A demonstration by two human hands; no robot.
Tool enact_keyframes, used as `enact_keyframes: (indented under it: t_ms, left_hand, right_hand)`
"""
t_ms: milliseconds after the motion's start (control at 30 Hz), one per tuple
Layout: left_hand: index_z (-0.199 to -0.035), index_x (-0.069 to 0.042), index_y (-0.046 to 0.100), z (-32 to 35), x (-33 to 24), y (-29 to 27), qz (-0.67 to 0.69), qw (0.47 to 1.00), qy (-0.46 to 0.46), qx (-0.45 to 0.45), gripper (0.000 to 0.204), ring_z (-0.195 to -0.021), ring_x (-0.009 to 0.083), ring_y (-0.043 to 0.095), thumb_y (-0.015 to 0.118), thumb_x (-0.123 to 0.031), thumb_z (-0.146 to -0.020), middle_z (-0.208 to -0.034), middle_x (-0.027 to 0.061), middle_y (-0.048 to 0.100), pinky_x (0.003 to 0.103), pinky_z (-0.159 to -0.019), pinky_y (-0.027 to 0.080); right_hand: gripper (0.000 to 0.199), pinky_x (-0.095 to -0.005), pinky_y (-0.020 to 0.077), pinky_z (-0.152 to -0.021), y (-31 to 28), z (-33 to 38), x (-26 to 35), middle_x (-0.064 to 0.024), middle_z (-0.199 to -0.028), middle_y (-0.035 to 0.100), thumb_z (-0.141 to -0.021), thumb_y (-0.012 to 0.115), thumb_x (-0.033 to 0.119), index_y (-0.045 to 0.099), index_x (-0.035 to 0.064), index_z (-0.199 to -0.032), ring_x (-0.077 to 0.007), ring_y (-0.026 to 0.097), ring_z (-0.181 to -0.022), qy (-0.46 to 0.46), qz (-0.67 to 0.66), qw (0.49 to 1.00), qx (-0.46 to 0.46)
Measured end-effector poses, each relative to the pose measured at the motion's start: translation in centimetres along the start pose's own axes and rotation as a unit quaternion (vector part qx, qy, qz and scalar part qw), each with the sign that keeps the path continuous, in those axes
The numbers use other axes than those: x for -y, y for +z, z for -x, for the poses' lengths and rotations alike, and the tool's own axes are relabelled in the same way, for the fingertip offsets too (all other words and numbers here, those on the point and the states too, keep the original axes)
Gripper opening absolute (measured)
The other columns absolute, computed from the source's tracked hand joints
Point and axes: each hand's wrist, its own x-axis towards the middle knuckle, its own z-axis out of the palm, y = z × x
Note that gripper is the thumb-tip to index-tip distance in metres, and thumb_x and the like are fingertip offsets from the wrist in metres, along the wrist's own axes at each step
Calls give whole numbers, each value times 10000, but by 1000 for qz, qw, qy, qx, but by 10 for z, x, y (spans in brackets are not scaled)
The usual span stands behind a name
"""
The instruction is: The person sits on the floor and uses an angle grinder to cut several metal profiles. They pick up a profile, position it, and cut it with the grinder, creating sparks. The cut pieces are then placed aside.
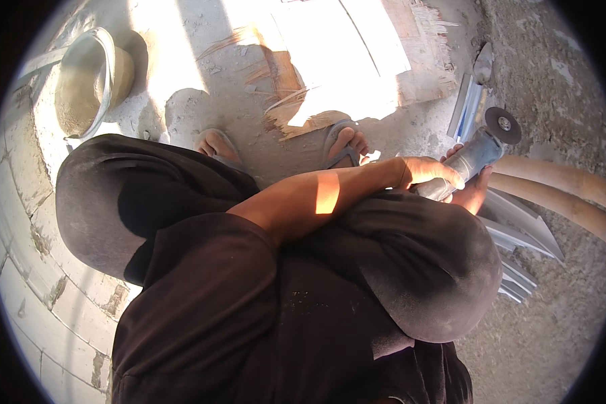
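Observation:
My left forearm crosses over my knees to the right, and my left hand [432, 172] is closed round the rear of the body of an angle grinder [475, 155]. From beyond my right knee, my right hand [473, 193] cups the tool from beneath. Fingertips show on the grinder's far side. My right forearm is hidden behind the knee. The grinder is tilted, its dark round disc [503, 126] at the far right end, clear of any surface. I cannot tell whether the disc is turning.
Metal profiles [524, 225] lie beside my right knee; more strips [466, 111] and a trowel [483, 64] lie farther off. Two long tan shapes [552, 176] come in from the right; their kind is unclear. Splintered plywood [281, 71] lies ahead, a bucket [113, 84] left, beside a block wall [30, 296].

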Motion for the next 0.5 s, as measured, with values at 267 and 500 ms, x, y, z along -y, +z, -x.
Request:
enact_keyframes:
  t_ms: [267, 500]
  left_hand:
    - [-1084, -65, 672, -21, 0, -1, -17, 1000, -9, 15, 380, -747, 190, 694, 797, -367, -888, -914, 85, 712, 354, -661, 588]
    - [-1148, -42, 633, -23, -13, -2, -5, 1000, 13, 25, 410, -683, 223, 694, 759, -366, -930, -859, 97, 680, 376, -597, 583]
  right_hand:
    - [694, -514, 559, -963, -8, -2, 5, -239, -1237, 642, -1098, 441, 586, 423, 15, -1494, -358, 667, -1118, -33, -1, 999, 1]
    - [651, -488, 596, -819, 9, -20, 8, -255, -1141, 676, -1122, 376, 568, 479, -2, -1421, -362, 706, -968, 32, -21, 997, -71]
